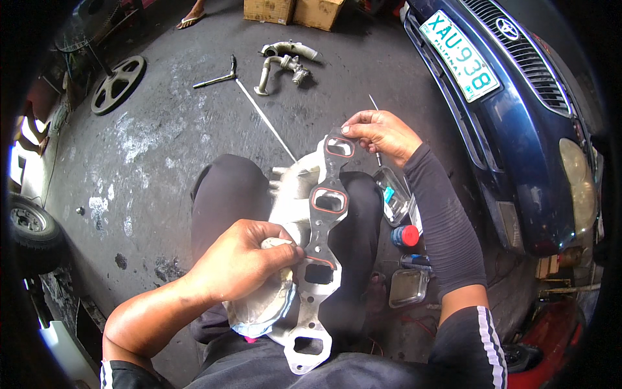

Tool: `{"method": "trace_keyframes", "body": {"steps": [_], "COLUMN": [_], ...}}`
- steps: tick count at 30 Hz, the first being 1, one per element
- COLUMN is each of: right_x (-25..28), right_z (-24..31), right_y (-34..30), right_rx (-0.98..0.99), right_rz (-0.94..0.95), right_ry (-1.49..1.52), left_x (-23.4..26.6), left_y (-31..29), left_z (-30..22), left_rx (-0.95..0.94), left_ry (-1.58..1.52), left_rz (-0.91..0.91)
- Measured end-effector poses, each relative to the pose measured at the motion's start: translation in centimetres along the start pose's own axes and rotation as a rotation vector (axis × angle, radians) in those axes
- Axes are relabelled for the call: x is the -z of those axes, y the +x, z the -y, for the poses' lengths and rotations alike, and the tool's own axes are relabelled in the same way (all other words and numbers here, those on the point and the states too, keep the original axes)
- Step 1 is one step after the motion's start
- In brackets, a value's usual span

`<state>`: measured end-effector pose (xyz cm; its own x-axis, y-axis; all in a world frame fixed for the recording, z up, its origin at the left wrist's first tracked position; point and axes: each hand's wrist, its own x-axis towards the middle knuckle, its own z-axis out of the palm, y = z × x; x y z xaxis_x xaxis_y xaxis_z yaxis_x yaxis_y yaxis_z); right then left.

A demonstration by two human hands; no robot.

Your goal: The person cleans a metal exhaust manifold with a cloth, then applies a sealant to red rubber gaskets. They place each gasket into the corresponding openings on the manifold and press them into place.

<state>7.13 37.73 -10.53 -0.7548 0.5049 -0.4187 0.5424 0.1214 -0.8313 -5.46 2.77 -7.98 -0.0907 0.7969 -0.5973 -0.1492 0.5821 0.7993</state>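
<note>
A pale metal intake manifold (295,201) lies across my lap, its flange with several ports facing up. Over the flange's far part sits a dark gasket (317,228) with orange-red beads round its openings; the nearer flange is bare metal. My left hand (249,262) is closed at the gasket's near end, thumb pressed on its edge. Below that hand, a stained pale cloth (262,308) lies against the manifold. My right hand (382,133) pinches the gasket's far end. A thin rod-like tool (379,157) shows above and below this hand; whether it is held, I cannot tell.
A T-shaped wrench (259,113) and metal pipe fittings (285,65) lie on the floor ahead. To the right are a blue car front (518,117), a clear tray (395,194), a red-capped container (406,236) and a metal tray (408,288). Cardboard boxes (269,10) stand far off.
</note>
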Motion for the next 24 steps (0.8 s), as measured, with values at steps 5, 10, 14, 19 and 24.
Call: {"method": "trace_keyframes", "body": {"steps": [5, 10, 14, 19, 24], "right_x": [-0.1, -0.28, -0.38, -0.38, -0.39], "right_z": [-0.01, -0.23, -0.58, -0.81, -0.93], "right_y": [-0.15, 0.23, 0.48, 0.48, 0.45], "right_rx": [0.002, 0.012, 0.006, 0.009, 0.012], "right_rz": [0.008, 0.019, 0.019, 0.013, 0.016], "right_ry": [-0.005, 0.013, 0.006, -0.003, -0.006], "left_x": [-0.15, -0.23, -0.26, -0.27, -0.36], "left_y": [-0.09, -0.19, -0.15, 0.06, 0.33], "left_z": [-0.14, -0.22, -0.1, 0.23, 0.56], "left_rx": [0.036, 0.056, 0.038, 0.056, 0.04], "left_ry": [0.03, 0.055, 0.025, 0.033, 0.007], "left_rz": [-0.008, -0.022, -0.014, -0.01, 0.003]}}
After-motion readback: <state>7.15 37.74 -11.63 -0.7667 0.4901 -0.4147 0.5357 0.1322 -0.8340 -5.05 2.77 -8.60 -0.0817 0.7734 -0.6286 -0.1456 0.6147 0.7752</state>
